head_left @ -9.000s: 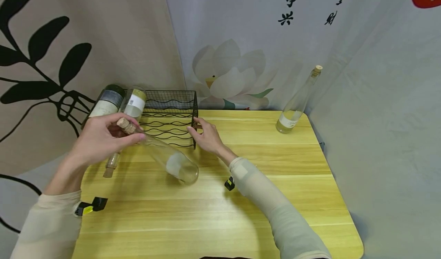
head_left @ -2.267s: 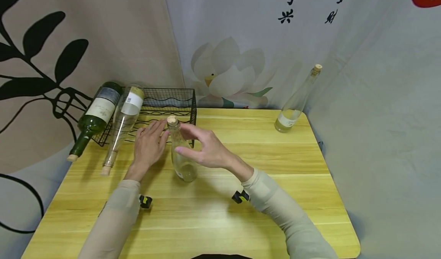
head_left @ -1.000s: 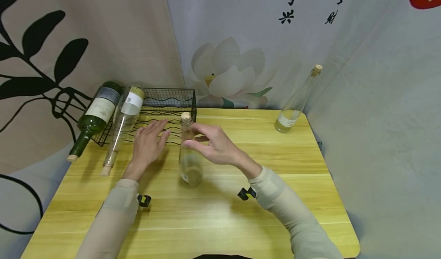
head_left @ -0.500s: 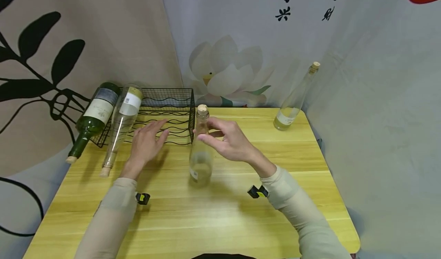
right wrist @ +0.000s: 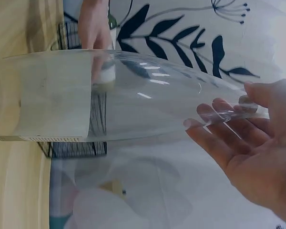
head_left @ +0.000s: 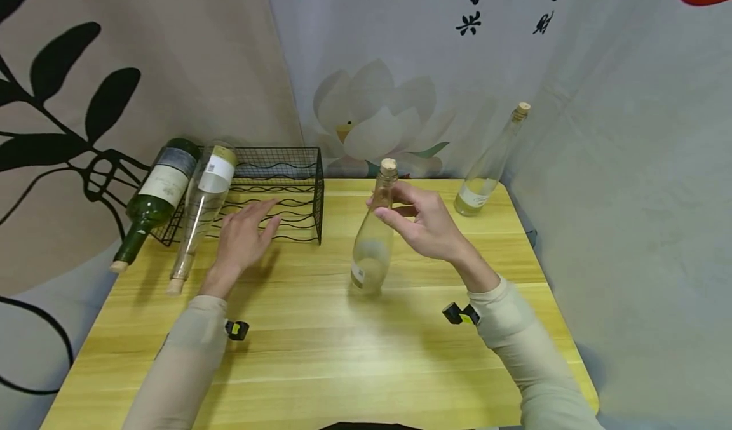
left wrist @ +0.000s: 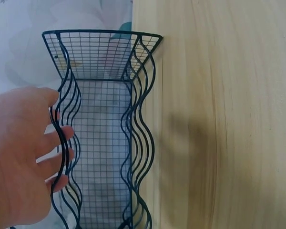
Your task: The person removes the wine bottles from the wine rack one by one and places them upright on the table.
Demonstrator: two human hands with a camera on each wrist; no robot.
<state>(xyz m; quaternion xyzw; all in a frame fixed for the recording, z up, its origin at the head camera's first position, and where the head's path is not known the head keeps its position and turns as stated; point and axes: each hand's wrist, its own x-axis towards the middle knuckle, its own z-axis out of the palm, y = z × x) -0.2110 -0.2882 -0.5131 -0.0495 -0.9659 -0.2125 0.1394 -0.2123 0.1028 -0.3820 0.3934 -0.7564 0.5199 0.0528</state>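
My right hand (head_left: 426, 220) holds a corked clear glass bottle (head_left: 370, 252) by its neck, thumb on one side and fingers on the other. The bottle leans slightly, cork up, its base close over the table; its pale label shows in the right wrist view. My left hand (head_left: 243, 239) lies at the near side of a black wire bottle rack (head_left: 297, 220). In the left wrist view its fingers (left wrist: 55, 140) are fairly straight and reach past the rack's wavy wires. A green bottle (head_left: 166, 185) and another clear bottle (head_left: 200, 214) lie in the rack's left part, corks toward me.
A third clear corked bottle (head_left: 483, 176) stands upright at the back right of the wooden table (head_left: 343, 366). Cloth backdrops (head_left: 400, 49) hang right behind the table and along its right side.
My right hand has carried the clear bottle rightward, away from the rack. The left hand has stayed at the rack. Earlier the left hand held this bottle, tilted over, by its neck.
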